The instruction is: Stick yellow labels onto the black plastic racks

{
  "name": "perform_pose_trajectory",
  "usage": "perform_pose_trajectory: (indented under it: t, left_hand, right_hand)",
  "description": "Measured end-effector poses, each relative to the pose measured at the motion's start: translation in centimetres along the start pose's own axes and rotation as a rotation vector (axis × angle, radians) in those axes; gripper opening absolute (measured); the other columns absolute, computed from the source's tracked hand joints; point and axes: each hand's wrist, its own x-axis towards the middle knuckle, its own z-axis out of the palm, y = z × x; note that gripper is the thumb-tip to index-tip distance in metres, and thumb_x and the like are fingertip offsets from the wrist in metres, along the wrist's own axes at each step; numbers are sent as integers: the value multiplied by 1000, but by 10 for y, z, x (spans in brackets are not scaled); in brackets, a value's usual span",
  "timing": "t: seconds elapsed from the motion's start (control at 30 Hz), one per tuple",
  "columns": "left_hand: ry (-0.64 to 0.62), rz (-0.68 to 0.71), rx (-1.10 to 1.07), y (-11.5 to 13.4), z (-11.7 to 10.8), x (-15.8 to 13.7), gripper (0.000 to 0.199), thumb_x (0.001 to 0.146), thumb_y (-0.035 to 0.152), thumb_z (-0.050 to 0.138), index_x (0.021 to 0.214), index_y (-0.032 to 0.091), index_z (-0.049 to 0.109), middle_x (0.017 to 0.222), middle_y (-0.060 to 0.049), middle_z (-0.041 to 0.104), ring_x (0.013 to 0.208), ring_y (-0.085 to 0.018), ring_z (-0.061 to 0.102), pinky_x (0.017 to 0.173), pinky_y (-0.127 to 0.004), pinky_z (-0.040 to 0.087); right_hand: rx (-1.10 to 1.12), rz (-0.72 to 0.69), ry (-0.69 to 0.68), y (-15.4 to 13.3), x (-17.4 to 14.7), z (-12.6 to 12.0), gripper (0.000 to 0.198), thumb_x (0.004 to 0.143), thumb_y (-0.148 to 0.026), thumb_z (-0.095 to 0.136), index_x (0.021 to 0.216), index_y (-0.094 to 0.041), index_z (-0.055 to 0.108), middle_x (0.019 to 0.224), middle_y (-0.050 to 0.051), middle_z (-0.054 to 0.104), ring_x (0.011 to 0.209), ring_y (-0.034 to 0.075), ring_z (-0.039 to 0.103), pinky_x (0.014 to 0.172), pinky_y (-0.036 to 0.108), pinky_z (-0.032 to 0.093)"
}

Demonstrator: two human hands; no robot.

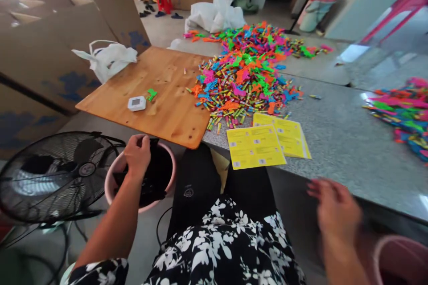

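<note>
Left hand (137,153) over the near-left part of a pink bucket (171,160), fingers drawn together; cannot tell whether pinching any of the black pieces (158,171) heaped inside, dark and hard to make out. Right hand (336,205) blurred, fingers loosely bent, just beside the worktop (347,124) edge; cannot tell whether holding anything. Cut off at lower right, a second bucket (401,249), contents mostly hidden. Also cropped, a bright plastic heap (406,118) at far right.

On yellow printed sheets (256,147), barcode-like blocks and lettering too small to read; equally illegible, the fan badge (87,169) and trouser emblem (188,192).

Worktop of speckled grey stone, under a multicoloured pile (247,75) of plastic toys and striped tubes. Alongside, a wooden board (177,116) with a white digital device (137,103). Beyond, cardboard cartons (67,49), a red stool (163,2), scattered shoes, grey floor.
</note>
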Motion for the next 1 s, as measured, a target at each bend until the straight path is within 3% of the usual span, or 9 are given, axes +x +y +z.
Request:
perform_pose_trajectory:
  t: [0.1, 0.2, 0.27, 0.37, 0.47, 0.57, 0.67, 0.87, 1.0]
  left_hand:
    - [-224, 97, -89, 45, 27, -43, 22, 90, 40, 62, 91, 19, 71, 88, -3, 74, 87, -21, 68, 84, -32, 52]
    - [-925, -23, -329, 85, 63, -97, 35, 82, 50, 74, 97, 19, 72, 96, -8, 77, 86, -25, 73, 67, -31, 56]
    - [-1097, -180, -455, 103, 89, -125, 43, 76, 51, 80, 102, 19, 70, 106, -11, 77, 93, -26, 73, 67, -31, 58]
    - [-1164, -428, -614, 116, 121, -144, 42, 77, 49, 82, 99, 17, 66, 99, -12, 78, 84, -23, 74, 67, -32, 57]
    - [-1226, -534, -711, 119, 134, -144, 39, 74, 39, 83, 101, 15, 69, 92, -12, 78, 73, -22, 73, 67, -33, 57]
    - [-1317, -560, -986, 119, 128, -142, 47, 66, 23, 78, 112, 13, 72, 110, -14, 79, 98, -30, 76, 90, -42, 59]
    - [-1442, -600, -1250, 118, 116, -143, 64, 61, 16, 70, 125, 11, 69, 127, -17, 75, 124, -39, 67, 111, -53, 48]
    - [-1441, -685, -1404, 116, 105, -145, 83, 60, 15, 60, 143, 11, 58, 139, -15, 68, 137, -42, 57, 118, -61, 40]
    - [-1391, -716, -1348, 117, 101, -145, 64, 83, 26, 63, 145, 9, 55, 140, -17, 68, 140, -39, 55, 121, -59, 39]
  right_hand:
    - [-211, -414, -145, -9, 19, 56, 46, 92, -59, 61, 111, -18, 70, 122, 17, 69, 120, 35, 63, 108, 58, 50]
    - [-338, -594, -241, -16, 29, 104, 49, 96, -55, 57, 121, -14, 66, 130, 22, 63, 127, 37, 58, 111, 59, 48]
    - [-389, -637, -273, -15, 25, 119, 46, 98, -50, 56, 123, -13, 65, 132, 23, 61, 129, 36, 56, 112, 59, 47]
    - [-378, -683, -309, -13, 10, 121, 40, 100, -45, 57, 125, -15, 65, 133, 20, 61, 131, 35, 55, 114, 57, 46]
    - [-302, -683, -340, -16, -4, 112, 35, 101, -41, 56, 126, -18, 64, 132, 16, 63, 130, 31, 56, 114, 55, 48]
    - [-195, -629, -292, -26, -11, 105, 34, 102, -41, 57, 128, -20, 61, 132, 15, 63, 128, 29, 58, 113, 53, 50]
    - [-131, -562, -206, -39, -15, 104, 39, 101, -46, 59, 130, -19, 59, 132, 16, 63, 127, 29, 59, 112, 54, 51]
    - [-104, -557, -180, -64, -25, 112, 44, 99, -46, 63, 134, -20, 57, 136, 17, 60, 131, 30, 56, 112, 55, 51]
    - [-94, -607, -179, -76, -24, 114, 35, 100, -37, 62, 131, -20, 59, 132, 15, 63, 127, 29, 59, 110, 52, 53]
